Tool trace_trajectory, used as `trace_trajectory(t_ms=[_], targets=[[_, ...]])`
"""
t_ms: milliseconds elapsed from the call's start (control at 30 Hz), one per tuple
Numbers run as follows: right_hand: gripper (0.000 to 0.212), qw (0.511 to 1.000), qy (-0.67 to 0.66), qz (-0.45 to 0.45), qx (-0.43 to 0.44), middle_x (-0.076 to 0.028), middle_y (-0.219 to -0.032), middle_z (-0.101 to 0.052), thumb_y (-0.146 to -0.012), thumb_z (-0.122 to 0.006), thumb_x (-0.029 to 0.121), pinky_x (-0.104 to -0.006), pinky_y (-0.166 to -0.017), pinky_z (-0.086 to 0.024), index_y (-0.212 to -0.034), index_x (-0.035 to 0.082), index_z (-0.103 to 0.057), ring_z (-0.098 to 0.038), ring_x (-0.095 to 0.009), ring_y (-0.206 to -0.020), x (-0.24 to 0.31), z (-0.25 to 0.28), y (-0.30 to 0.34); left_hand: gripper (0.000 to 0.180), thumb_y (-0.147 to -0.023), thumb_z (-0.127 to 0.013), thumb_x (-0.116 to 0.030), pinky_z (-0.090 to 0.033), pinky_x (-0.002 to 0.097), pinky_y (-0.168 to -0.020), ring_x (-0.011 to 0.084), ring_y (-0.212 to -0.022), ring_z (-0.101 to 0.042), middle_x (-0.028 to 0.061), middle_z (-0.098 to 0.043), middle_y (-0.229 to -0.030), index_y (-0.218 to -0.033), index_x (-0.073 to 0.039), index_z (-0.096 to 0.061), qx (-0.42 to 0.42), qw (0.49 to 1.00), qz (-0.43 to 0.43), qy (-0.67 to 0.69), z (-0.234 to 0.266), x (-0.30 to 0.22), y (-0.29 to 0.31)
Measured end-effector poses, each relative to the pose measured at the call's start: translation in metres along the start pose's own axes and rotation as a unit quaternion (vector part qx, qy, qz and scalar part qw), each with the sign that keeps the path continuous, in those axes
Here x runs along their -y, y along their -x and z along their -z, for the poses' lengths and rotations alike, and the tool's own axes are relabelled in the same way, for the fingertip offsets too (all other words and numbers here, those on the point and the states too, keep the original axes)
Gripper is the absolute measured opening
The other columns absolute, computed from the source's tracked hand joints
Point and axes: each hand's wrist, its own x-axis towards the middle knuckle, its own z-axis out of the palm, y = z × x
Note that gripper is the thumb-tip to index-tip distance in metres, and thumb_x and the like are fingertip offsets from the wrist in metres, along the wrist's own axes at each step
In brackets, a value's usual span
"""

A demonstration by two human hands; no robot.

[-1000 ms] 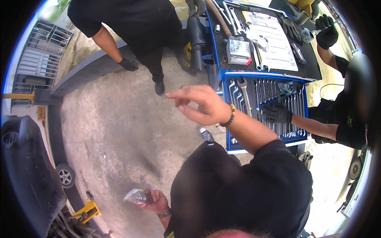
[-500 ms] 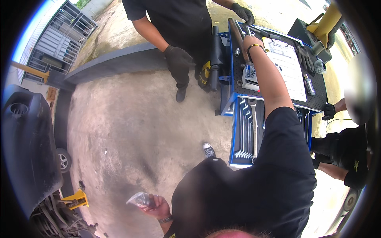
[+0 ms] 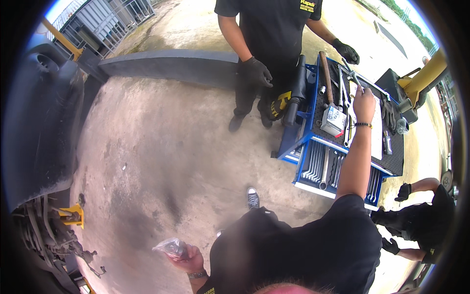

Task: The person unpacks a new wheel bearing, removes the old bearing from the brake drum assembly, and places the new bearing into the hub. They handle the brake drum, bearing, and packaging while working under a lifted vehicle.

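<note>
Upright: right hand [image 3: 364, 99] clenched on a wrench [image 3: 350, 72] over the cart [image 3: 313, 139]; lower left, left hand [image 3: 187, 258] gripping a bag [image 3: 170, 246].

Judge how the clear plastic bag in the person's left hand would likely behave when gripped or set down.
The clear plastic bag looks thin and crumpled, so it is probably floppy and light. Its glossy film may be slippery. Bunched in the left hand, it would likely slump rather than stand.
</note>
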Motion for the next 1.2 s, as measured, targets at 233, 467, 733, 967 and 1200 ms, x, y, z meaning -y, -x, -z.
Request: trace_trajectory(t_ms=[233, 467, 733, 967, 1200], targets=[[0.036, 0.718, -0.677, 0.106, -0.122, -0.02, -0.113, -0.072, -0.115, -0.042, 0.02, -0.0347, -0.095, -0.056, -0.112, -0.006, -0.067, -0.07, -0.024, -0.103, 0.086, 0.116, 0.1, 0.049, -0.102, -0.049, -0.06, -0.038, 0.0324, -0.055, 0.0189, -0.062, -0.052, 0.0032, -0.07, -0.094, -0.11, -0.015, -0.066, 0.02, 0.994, 0.022, 0.103, 0.057, -0.048, 0.02], [0.056, 0.401, -0.788, 0.064, 0.463, -0.004, -0.062, -0.035, -0.11, -0.042, 0.042, -0.0317, -0.06, -0.029, -0.064, 0.01, -0.038, -0.033, -0.016, -0.062, 0.301, 0.144, 0.405, 0.05, -0.097, -0.052, -0.068, -0.036, 0.0318, -0.055, 0.0169, -0.053, -0.047, 0.0005, -0.07, -0.093, -0.108, -0.022, -0.068, -0.087, 0.986, -0.108, 0.095, 0.155, -0.129, 0.124], [0.035, -0.05, -0.887, 0.182, 0.42, -0.003, -0.056, -0.039, -0.096, -0.042, 0.027, -0.0328, -0.055, -0.029, -0.065, 0.012, -0.038, -0.032, -0.014, -0.051, 0.537, 0.376, 0.64, 0.052, -0.1, -0.045, -0.066, -0.037, 0.0299, -0.049, 0.0164, -0.061, -0.054, -0.0006, -0.068, -0.086, -0.101, -0.02, -0.067, -0.124, 0.924, -0.315, 0.178, 0.332, -0.234, 0.28], [0.04, -0.136, -0.866, 0.263, 0.404, -0.005, -0.053, -0.042, -0.096, -0.048, 0.026, -0.03, -0.046, -0.029, -0.06, 0.01, -0.04, -0.035, -0.014, -0.045, 0.808, 0.575, 0.676, 0.047, -0.102, -0.047, -0.061, -0.034, 0.0285, -0.044, 0.0157, -0.049, -0.045, -0.0037, -0.056, -0.063, -0.083, -0.022, -0.064, -0.176, 0.837, -0.446, 0.265, 0.397, -0.277, 0.328], [0.034, -0.075, -0.808, 0.278, 0.515, -0.004, -0.054, -0.042, -0.099, -0.051, 0.025, -0.0296, -0.042, -0.026, -0.069, 0.009, -0.048, -0.033, -0.013, -0.043, 0.937, 0.614, 0.731, 0.05, -0.102, -0.05, -0.06, -0.034, 0.028, -0.042, 0.0158, -0.046, -0.044, 0.0036, -0.068, -0.076, -0.097, -0.014, -0.07, -0.158, 0.789, -0.537, 0.254, 0.4, -0.289, 0.292]])
